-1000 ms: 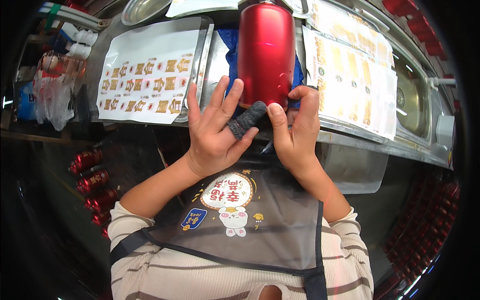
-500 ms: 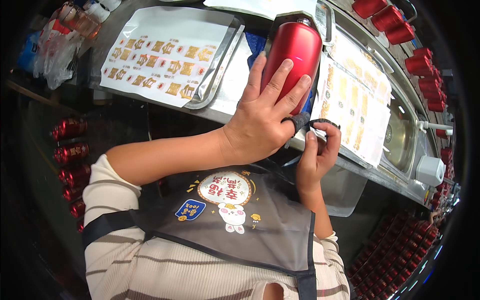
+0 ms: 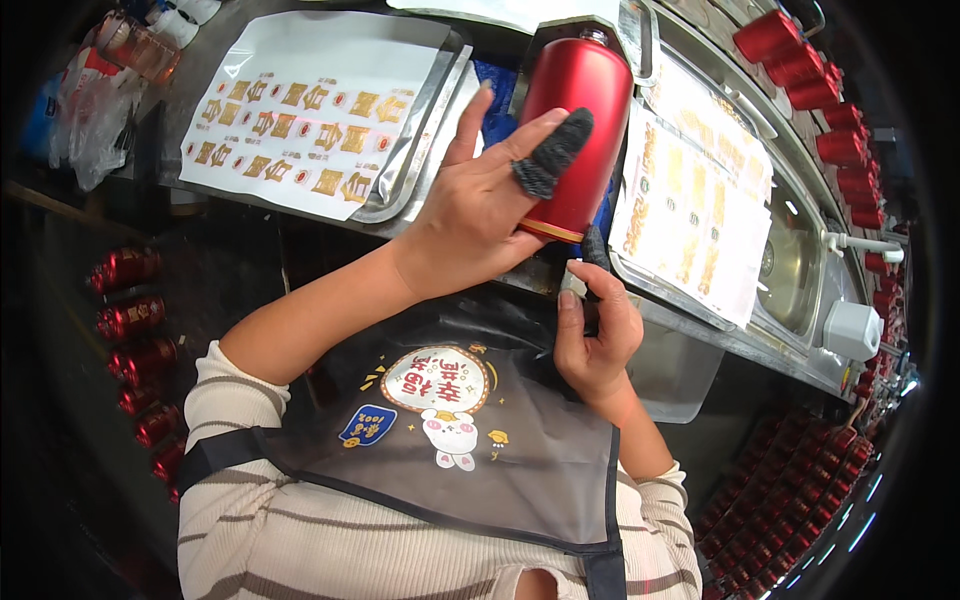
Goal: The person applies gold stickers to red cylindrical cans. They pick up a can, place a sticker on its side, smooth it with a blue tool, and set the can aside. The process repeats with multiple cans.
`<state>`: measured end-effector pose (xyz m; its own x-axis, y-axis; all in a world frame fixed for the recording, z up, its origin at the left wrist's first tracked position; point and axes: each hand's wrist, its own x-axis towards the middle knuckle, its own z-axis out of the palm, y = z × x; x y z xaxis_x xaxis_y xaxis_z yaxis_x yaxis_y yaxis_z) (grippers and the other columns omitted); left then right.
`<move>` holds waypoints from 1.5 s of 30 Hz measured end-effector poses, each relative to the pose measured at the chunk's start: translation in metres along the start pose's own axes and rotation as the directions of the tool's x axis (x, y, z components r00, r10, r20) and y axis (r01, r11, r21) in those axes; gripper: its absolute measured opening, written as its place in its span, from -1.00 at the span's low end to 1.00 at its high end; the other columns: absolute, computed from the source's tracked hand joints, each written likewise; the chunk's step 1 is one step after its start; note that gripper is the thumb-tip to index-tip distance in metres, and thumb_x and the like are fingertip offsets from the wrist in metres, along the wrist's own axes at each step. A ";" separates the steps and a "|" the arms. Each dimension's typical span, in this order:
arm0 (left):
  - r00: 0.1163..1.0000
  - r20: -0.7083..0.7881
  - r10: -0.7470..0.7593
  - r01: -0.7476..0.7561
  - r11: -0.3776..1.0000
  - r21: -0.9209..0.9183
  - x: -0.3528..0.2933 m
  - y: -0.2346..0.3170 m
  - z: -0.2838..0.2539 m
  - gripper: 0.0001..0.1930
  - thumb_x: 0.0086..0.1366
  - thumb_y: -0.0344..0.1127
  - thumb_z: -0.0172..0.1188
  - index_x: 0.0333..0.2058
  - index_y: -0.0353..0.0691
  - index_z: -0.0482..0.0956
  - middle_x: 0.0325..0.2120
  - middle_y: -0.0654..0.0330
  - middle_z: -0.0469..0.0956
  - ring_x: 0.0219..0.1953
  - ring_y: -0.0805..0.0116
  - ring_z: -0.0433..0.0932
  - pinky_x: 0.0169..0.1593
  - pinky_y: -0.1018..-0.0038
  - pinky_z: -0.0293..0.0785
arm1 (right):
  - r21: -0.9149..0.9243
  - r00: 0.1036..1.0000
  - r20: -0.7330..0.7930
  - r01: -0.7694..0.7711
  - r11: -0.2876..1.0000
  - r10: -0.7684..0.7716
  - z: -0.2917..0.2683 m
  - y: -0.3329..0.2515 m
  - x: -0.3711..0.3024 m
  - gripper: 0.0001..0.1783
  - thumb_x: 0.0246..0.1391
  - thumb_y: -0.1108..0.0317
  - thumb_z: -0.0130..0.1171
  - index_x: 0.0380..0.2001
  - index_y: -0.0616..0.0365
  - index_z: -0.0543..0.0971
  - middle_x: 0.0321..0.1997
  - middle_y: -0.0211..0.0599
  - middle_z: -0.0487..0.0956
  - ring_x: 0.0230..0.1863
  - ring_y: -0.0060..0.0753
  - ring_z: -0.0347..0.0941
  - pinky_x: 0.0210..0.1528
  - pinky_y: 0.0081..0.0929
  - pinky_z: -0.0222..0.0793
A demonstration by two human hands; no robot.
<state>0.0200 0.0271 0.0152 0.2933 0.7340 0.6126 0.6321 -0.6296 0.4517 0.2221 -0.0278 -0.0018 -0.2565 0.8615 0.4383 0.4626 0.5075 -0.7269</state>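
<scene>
Lays the left hand, spread and unclenched, over the near left side of the red bottle. Pinches a small pale piece in the right hand, just beside the bottle's near end. Has the bottle mid-worktop by blue cloth, with neck toward the far side. Is hemmed in by a metal tray with a gold-printed sheet on the left, and gold-patterned sheets on the right. Meets a sink farther right, then a white container.
</scene>
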 end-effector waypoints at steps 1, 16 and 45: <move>1.000 0.003 0.028 -0.028 1.000 0.004 0.002 -0.001 0.001 -0.39 -0.03 -0.37 0.38 0.08 -0.28 0.51 0.21 0.04 0.44 0.31 0.27 0.36 0.45 -0.09 -0.22 | -0.055 0.997 0.021 0.073 0.996 -0.072 -0.002 0.000 0.004 -0.66 -0.10 0.63 0.23 -0.16 0.29 0.60 -0.51 -0.26 0.56 -0.70 -0.34 0.32 -0.57 -0.45 0.23; 0.980 -0.027 -0.199 0.199 0.980 -0.003 -0.028 -0.016 -0.001 0.05 -0.03 -0.29 0.42 0.39 -0.32 -0.01 0.38 -0.04 0.16 0.36 0.05 0.24 0.41 -0.16 -0.47 | -0.358 0.663 0.640 0.705 0.612 -0.389 -0.015 -0.034 0.079 -0.73 -0.09 0.36 0.17 -0.25 0.15 0.54 -0.53 -0.42 0.46 -0.67 -0.46 0.44 -0.63 -0.49 0.26; 1.000 -0.009 -0.024 0.023 0.994 -0.104 -0.005 -0.018 0.016 0.17 0.00 -0.14 0.53 0.41 -0.37 -0.10 0.27 -0.12 0.29 0.29 -0.12 0.29 0.42 0.03 -0.13 | 0.067 0.990 -0.058 -0.123 0.990 0.127 0.000 0.003 0.003 -0.79 0.00 0.60 0.18 -0.24 0.22 0.61 -0.46 -0.20 0.59 -0.64 -0.41 0.41 -0.54 -0.52 0.31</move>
<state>0.0189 0.0395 -0.0065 0.2715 0.7467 0.6073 0.5605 -0.6356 0.5309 0.2229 -0.0242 -0.0023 -0.1460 0.9164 0.3728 0.4324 0.3980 -0.8091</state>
